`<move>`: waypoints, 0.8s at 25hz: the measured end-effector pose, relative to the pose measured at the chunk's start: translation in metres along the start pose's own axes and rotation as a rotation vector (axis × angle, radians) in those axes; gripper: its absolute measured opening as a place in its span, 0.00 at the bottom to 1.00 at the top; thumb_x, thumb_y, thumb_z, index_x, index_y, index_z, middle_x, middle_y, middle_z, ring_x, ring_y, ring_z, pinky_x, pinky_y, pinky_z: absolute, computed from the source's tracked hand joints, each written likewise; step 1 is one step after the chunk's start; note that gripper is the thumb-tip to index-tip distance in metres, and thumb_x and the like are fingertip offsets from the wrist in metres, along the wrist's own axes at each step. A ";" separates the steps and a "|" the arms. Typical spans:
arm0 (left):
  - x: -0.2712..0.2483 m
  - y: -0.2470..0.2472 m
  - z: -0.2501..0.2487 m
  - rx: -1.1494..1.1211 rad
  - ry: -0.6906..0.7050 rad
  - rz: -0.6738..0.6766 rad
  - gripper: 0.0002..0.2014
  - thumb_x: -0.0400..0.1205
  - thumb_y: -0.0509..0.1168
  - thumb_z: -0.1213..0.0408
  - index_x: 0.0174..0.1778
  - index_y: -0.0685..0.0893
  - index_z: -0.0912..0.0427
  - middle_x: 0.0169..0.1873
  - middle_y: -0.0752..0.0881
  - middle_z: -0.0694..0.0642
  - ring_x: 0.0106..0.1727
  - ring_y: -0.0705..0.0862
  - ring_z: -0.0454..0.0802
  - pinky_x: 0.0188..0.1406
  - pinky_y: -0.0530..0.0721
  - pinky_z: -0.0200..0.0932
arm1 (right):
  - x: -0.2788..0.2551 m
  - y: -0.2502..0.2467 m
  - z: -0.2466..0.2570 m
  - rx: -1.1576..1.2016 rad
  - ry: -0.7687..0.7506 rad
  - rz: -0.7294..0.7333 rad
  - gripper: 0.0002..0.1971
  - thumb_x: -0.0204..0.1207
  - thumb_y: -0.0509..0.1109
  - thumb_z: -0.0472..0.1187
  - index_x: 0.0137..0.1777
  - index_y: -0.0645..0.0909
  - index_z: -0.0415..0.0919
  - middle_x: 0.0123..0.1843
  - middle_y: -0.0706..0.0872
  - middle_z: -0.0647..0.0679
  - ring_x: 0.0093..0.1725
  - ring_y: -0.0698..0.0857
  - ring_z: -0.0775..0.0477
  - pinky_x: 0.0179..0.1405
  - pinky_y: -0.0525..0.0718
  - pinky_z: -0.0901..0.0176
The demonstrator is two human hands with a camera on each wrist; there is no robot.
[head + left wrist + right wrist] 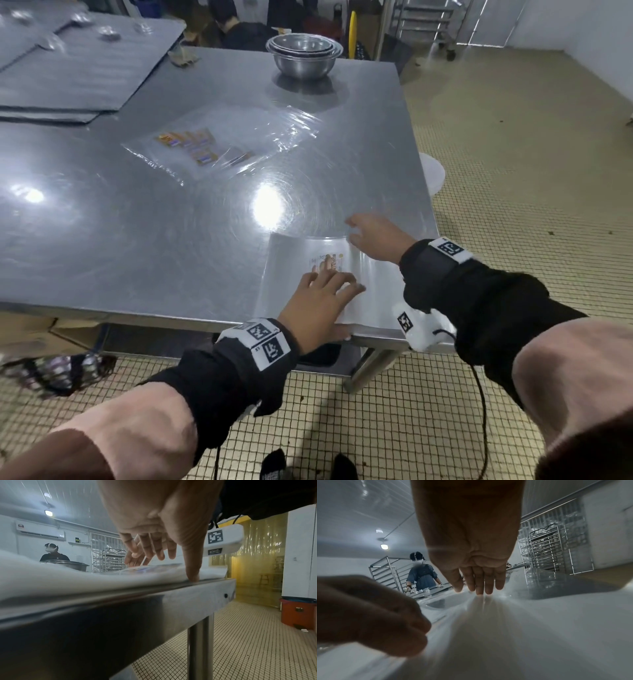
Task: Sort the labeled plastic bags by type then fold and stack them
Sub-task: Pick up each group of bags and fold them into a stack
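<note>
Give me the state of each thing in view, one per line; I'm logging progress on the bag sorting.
Folded clear plastic bag with a printed label: flat at the table's near right corner, under both hands.
Left hand: open, fingers spread, pressing on the bag.
Right hand: open, fingers straight, touching the bag's far edge.
Loose clear plastic bags with orange labels: unfolded, overlapping, mid-table.
Nested steel mixing bowls: upright, stacked.
Steel table: bare and shiny.

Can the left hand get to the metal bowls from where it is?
Probably not without stepping closer. The left hand lies flat on the near bag, while the metal bowls sit at the table's far edge; nothing blocks the way.
</note>
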State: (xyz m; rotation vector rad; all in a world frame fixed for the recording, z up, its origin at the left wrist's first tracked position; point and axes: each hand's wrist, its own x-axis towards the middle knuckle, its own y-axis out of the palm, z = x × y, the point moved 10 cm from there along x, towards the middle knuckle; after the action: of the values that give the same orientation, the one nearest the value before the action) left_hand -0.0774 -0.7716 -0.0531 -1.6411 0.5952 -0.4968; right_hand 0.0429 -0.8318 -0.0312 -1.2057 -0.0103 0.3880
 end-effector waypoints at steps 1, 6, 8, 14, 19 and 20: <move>0.000 0.000 -0.001 0.011 0.011 -0.034 0.36 0.60 0.80 0.46 0.65 0.81 0.52 0.60 0.83 0.53 0.60 0.83 0.56 0.56 0.80 0.56 | 0.006 0.009 -0.001 -0.010 0.014 0.031 0.21 0.84 0.58 0.39 0.76 0.68 0.36 0.75 0.73 0.41 0.73 0.72 0.42 0.70 0.68 0.57; 0.003 -0.005 -0.005 0.001 0.032 -0.110 0.33 0.58 0.82 0.49 0.59 0.84 0.52 0.55 0.85 0.52 0.55 0.85 0.54 0.54 0.82 0.53 | 0.014 0.036 -0.009 -0.076 0.046 0.155 0.22 0.84 0.56 0.38 0.77 0.66 0.37 0.77 0.71 0.40 0.74 0.71 0.41 0.71 0.67 0.55; 0.004 -0.004 -0.005 0.006 0.029 -0.105 0.33 0.57 0.82 0.50 0.58 0.84 0.52 0.55 0.85 0.52 0.54 0.85 0.54 0.54 0.82 0.53 | 0.012 0.036 -0.009 -0.080 0.031 0.155 0.22 0.84 0.55 0.38 0.78 0.66 0.37 0.76 0.71 0.40 0.74 0.71 0.41 0.71 0.67 0.55; 0.003 0.000 0.007 -0.004 -0.048 -0.046 0.34 0.68 0.75 0.47 0.70 0.76 0.52 0.66 0.79 0.53 0.66 0.78 0.56 0.66 0.73 0.56 | 0.012 0.033 0.004 -0.138 0.002 0.212 0.23 0.84 0.57 0.40 0.79 0.64 0.36 0.78 0.69 0.40 0.76 0.69 0.41 0.72 0.66 0.55; -0.022 0.002 0.052 0.040 -0.190 0.077 0.45 0.73 0.69 0.42 0.82 0.54 0.48 0.80 0.59 0.48 0.79 0.57 0.50 0.78 0.49 0.51 | 0.034 0.028 0.053 -0.089 -0.076 0.191 0.24 0.84 0.60 0.42 0.78 0.65 0.36 0.78 0.70 0.42 0.76 0.69 0.43 0.70 0.65 0.59; -0.029 0.001 0.061 0.047 -0.210 0.083 0.45 0.73 0.69 0.41 0.82 0.53 0.47 0.80 0.58 0.47 0.80 0.57 0.49 0.78 0.49 0.51 | 0.039 0.030 0.063 -0.084 -0.087 0.194 0.24 0.83 0.61 0.42 0.78 0.65 0.37 0.77 0.71 0.42 0.75 0.70 0.43 0.70 0.65 0.60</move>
State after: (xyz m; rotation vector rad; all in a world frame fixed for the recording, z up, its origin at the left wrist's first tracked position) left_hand -0.0612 -0.7065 -0.0629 -1.5928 0.4900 -0.2715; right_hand 0.0570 -0.7541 -0.0436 -1.2761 0.0155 0.6151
